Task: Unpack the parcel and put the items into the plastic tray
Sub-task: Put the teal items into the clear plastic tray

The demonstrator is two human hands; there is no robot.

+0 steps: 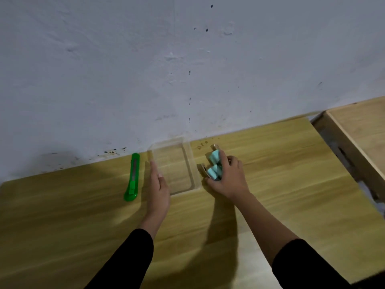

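A clear plastic tray [188, 151] lies on the wooden table near the wall, with nothing visible inside it. My left hand [158, 190] rests flat against the tray's left side, fingers straight. Just right of the tray, my right hand [227, 176] is closed around a small opened parcel [205, 170] that holds pale teal items [214, 161]. The parcel's cardboard flaps stick out above and below my fingers.
A green utility knife [132, 178] lies left of the tray, pointing toward the wall. The white wall runs along the table's far edge. A second wooden piece of furniture [358, 130] stands at the right, past a gap.
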